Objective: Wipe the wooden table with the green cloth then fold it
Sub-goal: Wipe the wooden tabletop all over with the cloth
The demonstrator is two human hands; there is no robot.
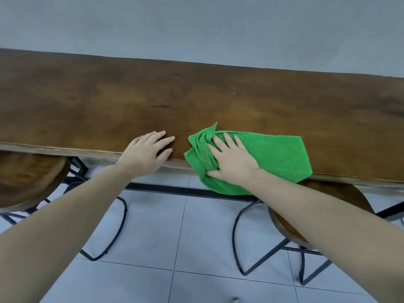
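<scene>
A long, narrow wooden table (196, 99) runs across the view against a grey wall. The green cloth (275, 154) lies at the table's near edge, bunched at its left end, and part of it hangs over the edge. My right hand (231, 158) presses flat on the cloth's left part, fingers spread, thumb on the hanging part. My left hand (146, 154) rests on the bare wood at the near edge, just left of the cloth, fingers apart, holding nothing.
Two round wooden stools with black metal legs stand under the table's near edge: one at the left (28, 178), one at the right (341, 200) partly under my right arm. A black metal table frame bar (175, 190) runs below. The floor is pale tile.
</scene>
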